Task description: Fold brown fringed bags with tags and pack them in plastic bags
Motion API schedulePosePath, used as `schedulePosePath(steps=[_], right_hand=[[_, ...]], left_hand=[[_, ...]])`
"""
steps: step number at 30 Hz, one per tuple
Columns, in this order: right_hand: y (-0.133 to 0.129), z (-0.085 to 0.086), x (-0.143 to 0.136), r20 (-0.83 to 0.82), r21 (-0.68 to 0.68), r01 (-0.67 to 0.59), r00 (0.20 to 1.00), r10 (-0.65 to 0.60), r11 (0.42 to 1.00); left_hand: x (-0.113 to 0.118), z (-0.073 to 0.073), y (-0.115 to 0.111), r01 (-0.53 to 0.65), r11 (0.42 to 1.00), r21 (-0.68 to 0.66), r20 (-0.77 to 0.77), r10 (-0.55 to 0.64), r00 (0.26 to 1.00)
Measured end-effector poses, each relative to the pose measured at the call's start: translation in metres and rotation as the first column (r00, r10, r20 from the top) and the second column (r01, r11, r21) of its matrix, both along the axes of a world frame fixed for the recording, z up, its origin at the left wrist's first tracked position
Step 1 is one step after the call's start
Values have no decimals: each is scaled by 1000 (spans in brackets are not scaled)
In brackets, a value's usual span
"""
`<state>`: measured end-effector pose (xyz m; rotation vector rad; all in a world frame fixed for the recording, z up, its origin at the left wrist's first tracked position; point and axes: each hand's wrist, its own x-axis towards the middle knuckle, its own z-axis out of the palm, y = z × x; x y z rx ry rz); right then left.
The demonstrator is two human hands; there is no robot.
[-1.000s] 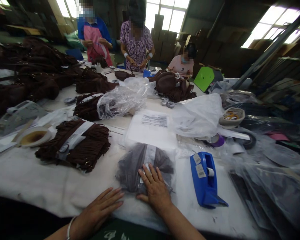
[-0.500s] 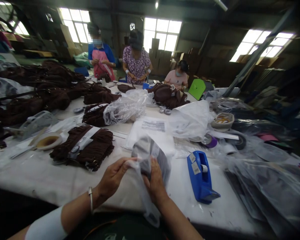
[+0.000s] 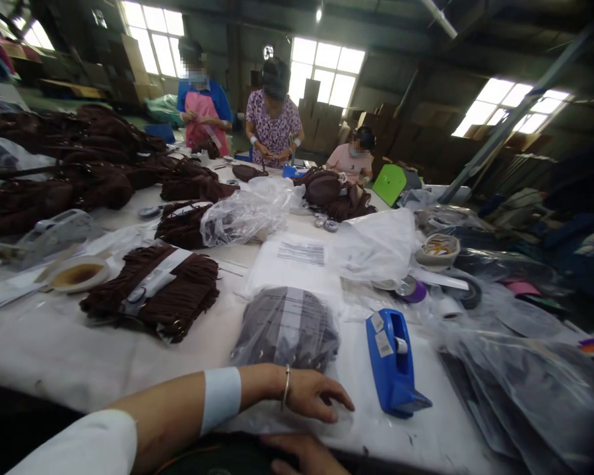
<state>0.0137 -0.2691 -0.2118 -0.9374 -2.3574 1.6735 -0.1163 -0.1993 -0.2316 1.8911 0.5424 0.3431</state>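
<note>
A clear plastic bag (image 3: 250, 330) lies flat on the table in front of me, with a dark brown fringed bag (image 3: 311, 323) and a pale paper strip inside it. My left hand (image 3: 311, 396), wearing a bracelet, reaches across the near end of the plastic. Its fingers are apart and bent a little, resting on or just over the loose plastic. Low at the picture's bottom edge is my right hand (image 3: 307, 455), partly cut off, its visible fingers apart with nothing seen in them. The blue tape dispenser (image 3: 391, 363) stands to the right of both hands.
A fringed brown bundle (image 3: 153, 290) with a white band lies left, by a tape roll (image 3: 79, 274). Printed plastic bags (image 3: 297, 254) are stacked ahead. More plastic-wrapped pieces (image 3: 525, 389) cover the right side. Three people (image 3: 273, 122) work across the table.
The wrapped bag has gone from being held up in both hands to lying flat on the table. My left hand has moved right across it; my right hand has dropped toward the table edge.
</note>
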Motion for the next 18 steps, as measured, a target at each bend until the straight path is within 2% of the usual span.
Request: schedulePosePath(steps=[1, 2, 3, 4, 5, 6, 7, 8, 9, 10, 12, 14, 16, 18], right_hand=[[4, 18, 10, -10, -151, -92, 996, 92, 984], [11, 35, 17, -30, -250, -135, 991, 132, 959], [21, 50, 21, -43, -283, -116, 993, 108, 952], [32, 61, 22, -55, -227, -49, 998, 37, 973], [45, 64, 18, -60, -107, 76, 995, -83, 991], [56, 60, 12, -74, 54, 221, 973, -217, 974], [67, 49, 4, -95, 229, 343, 939, -330, 911], [77, 32, -5, -106, 389, 404, 912, -396, 828], [85, 12, -13, -92, 522, 385, 913, -398, 761], [91, -10, -19, -67, 618, 320, 932, -357, 718], [99, -48, -24, -9, 722, 208, 956, -292, 660], [101, -74, -19, 25, 769, 151, 964, -265, 621], [100, -87, -10, 33, 799, 117, 971, -236, 591], [98, -93, -2, 21, 820, 93, 981, -192, 565]], left_hand=[[-9, 4, -1, 21, 998, -62, 94, -15, 995], [-21, 11, 0, 1, 994, -110, 179, 18, 984], [-33, 17, 4, -78, 988, -130, 227, 106, 968], [-47, 22, 9, -220, 971, -95, 212, 236, 948], [-60, 22, 13, -385, 923, 8, 141, 380, 914], [-72, 19, 15, -505, 848, 159, 46, 505, 862], [-83, 12, 15, -544, 774, 324, -47, 588, 808], [-91, 1, 12, -510, 721, 469, -130, 628, 767], [-97, -11, 7, -431, 692, 579, -197, 631, 750], [-101, -23, 0, -331, 677, 658, -247, 609, 754], [-105, -42, -15, -182, 610, 771, -280, 582, 764], [-105, -51, -26, -106, 502, 858, -255, 596, 761], [-109, -53, -29, -58, 377, 924, -203, 615, 762], [-116, -54, -25, -2, 257, 966, -155, 586, 796]])
